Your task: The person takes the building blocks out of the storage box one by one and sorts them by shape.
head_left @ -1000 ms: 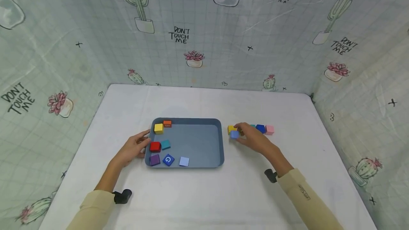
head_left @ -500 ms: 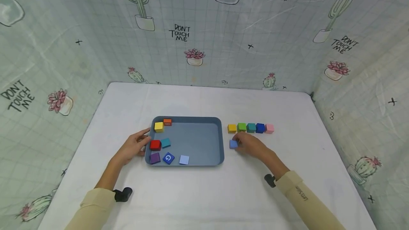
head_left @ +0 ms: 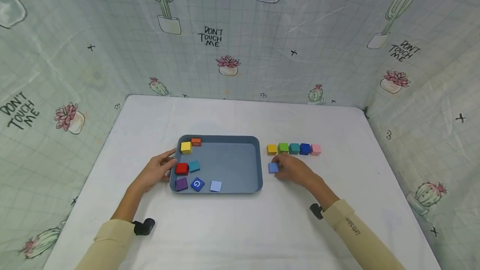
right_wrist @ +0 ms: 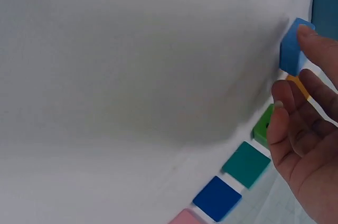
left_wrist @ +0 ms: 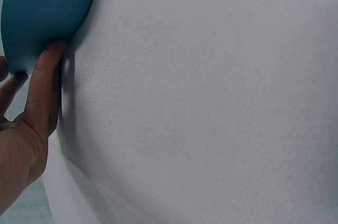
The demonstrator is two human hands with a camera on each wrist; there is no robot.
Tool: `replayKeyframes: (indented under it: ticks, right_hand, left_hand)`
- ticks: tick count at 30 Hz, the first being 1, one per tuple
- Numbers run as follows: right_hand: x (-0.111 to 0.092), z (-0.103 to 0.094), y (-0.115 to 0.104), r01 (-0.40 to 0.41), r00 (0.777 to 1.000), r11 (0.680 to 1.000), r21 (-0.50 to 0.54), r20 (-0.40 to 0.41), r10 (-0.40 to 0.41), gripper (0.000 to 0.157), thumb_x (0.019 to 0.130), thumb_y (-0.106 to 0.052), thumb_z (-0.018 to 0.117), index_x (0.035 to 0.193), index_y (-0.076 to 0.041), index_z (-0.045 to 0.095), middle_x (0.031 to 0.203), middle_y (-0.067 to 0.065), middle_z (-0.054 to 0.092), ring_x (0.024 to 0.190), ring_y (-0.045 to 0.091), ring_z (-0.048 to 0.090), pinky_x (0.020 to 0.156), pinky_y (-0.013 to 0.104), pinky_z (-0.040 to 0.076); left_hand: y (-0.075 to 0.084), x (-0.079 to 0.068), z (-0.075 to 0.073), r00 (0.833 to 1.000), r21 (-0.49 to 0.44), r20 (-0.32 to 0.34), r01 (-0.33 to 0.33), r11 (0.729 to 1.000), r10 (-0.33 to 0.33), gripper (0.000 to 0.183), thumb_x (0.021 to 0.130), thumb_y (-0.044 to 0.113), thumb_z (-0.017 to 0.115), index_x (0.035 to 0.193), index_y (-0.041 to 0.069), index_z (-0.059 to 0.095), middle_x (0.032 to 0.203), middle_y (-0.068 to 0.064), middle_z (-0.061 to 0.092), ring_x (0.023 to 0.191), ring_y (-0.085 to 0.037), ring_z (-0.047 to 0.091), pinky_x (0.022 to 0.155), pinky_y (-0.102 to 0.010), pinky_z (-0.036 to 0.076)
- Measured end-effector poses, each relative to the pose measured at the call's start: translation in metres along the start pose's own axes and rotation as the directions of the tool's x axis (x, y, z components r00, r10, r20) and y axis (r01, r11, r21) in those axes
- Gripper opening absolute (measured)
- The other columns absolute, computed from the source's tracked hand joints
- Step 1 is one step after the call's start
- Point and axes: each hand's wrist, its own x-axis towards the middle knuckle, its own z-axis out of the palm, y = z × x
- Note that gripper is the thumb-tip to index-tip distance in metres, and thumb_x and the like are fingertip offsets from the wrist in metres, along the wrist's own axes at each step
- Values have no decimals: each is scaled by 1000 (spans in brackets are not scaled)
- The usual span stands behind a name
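My left hand [head_left: 154,171] rests against the left end of the grey-blue tray [head_left: 240,166], fingers fairly straight. In the left wrist view, its fingertips touch the outer wall of the tray [left_wrist: 50,7]. Just right of the tray, my right hand [head_left: 294,171] pinches a light blue block [head_left: 273,168] between thumb and index finger. The right wrist view has the thumb on one end of that blue block [right_wrist: 292,49], with the other fingers loosely bent. Behind this hand runs a row of blocks: yellow [head_left: 271,149], green [head_left: 283,148], teal [head_left: 294,148], dark blue [head_left: 305,149] and pink [head_left: 316,150].
Inside the tray, yellow [head_left: 186,148] and orange [head_left: 196,142] blocks sit at the back left. Red [head_left: 182,168] and turquoise [head_left: 193,166] blocks lie mid-left. Along the front are purple [head_left: 181,184], lettered blue [head_left: 197,184] and pale blue [head_left: 216,186] blocks. White cloth [head_left: 225,228] covers the table.
My right hand has drawn the light blue block toward me from in front of the row, uncovering the green and teal blocks. The left hand stays at the tray.
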Motion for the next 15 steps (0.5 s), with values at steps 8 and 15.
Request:
replayKeyframes:
  ticks: [8,15]
  right_hand:
    - [-2,-12,-14,107,984,991,-84,-133,-118,36,84,-25,73,113,-8,60,106,6,61,90,18,60,79,31,53]
    - [5,-15,-38,241,965,970,-17,-100,-242,33,85,-17,71,115,-7,60,105,3,61,86,14,57,74,24,51]
  left_hand:
    - [1,1,-2,1000,8,-1,0,1000,0,61,98,27,52,150,12,25,130,-27,42,100,-34,52,69,-34,56]
    - [1,0,0,1000,-2,1,5,1000,-5,60,98,26,51,150,11,25,130,-27,41,100,-33,52,68,-33,56]
